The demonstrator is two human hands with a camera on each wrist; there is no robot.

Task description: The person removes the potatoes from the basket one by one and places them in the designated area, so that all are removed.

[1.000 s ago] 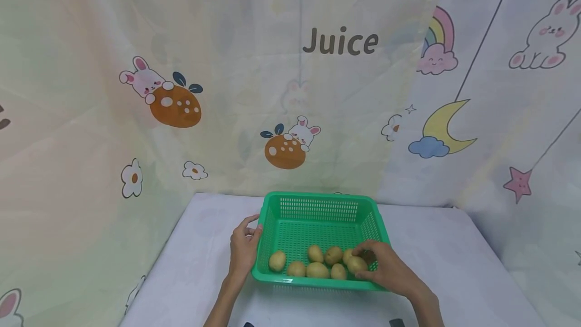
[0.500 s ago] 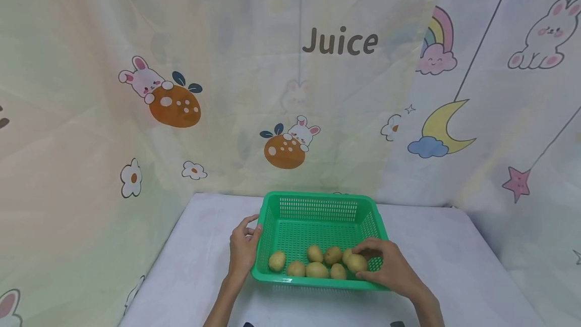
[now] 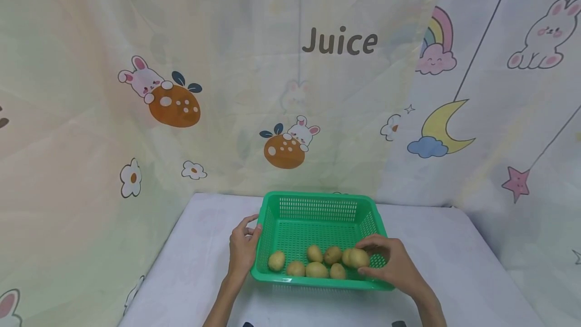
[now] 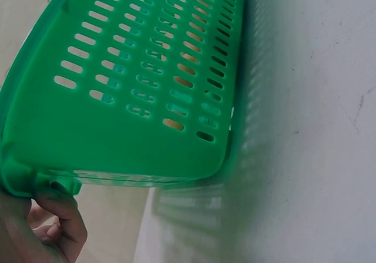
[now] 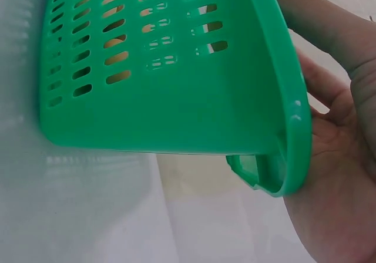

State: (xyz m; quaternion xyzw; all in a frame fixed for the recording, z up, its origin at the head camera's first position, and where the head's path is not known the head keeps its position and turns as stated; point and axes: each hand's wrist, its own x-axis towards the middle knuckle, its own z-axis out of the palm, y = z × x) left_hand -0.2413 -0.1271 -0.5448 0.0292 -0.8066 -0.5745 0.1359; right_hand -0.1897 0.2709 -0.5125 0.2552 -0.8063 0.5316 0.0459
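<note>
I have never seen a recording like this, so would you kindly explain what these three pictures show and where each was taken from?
No machine here: a person works with two bare hands and wears three cameras. The wide picture comes from the head and looks down at a white table before a cartoon curtain. A green basket stands on the table with seven potatoes inside. The left hand grips the basket's left rim. The right hand reaches over the right rim and pinches one potato. The two close pictures come from the wrists; each shows the basket's slotted wall from outside.
</note>
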